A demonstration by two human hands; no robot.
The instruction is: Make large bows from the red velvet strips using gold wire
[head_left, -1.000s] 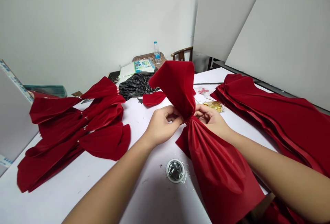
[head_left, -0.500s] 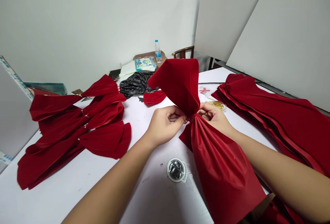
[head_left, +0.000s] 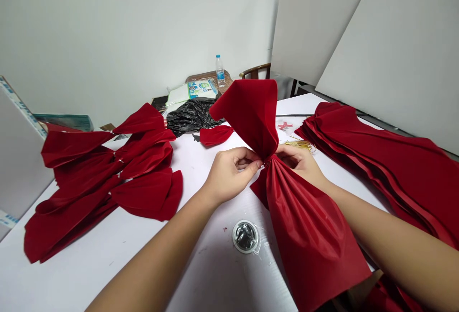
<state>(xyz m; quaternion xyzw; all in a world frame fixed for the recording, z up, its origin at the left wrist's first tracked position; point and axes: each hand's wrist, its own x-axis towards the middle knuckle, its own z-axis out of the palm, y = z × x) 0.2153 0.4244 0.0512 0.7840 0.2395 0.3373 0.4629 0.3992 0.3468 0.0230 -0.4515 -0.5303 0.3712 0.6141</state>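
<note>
A red fabric bow (head_left: 304, 211) is gathered tight at its middle, its upper part fanning up and its lower part hanging toward me. My left hand (head_left: 233, 171) pinches the gathered waist from the left with thumb and fingertips, where a thin tie seems to run. From the right, my right hand (head_left: 297, 161) has its fingers closed at the same waist, partly hidden behind the cloth. Several gathered red bows (head_left: 143, 159) lie overlapped on the left of the white table (head_left: 211, 226). Flat red fabric pieces (head_left: 390, 149) are stacked on the right.
Gold twist ties (head_left: 300, 145) and a small plastic bag (head_left: 285, 126) lie beyond my right hand. A black plastic bag (head_left: 191, 117), a small red cloth piece (head_left: 215, 136) and a water bottle (head_left: 220, 72) are farther back. A round grommet (head_left: 245, 236) sits in the tabletop.
Both hands stay at the bow's waist with hardly any movement. The upper part of the bow has shifted very slightly to the right.
</note>
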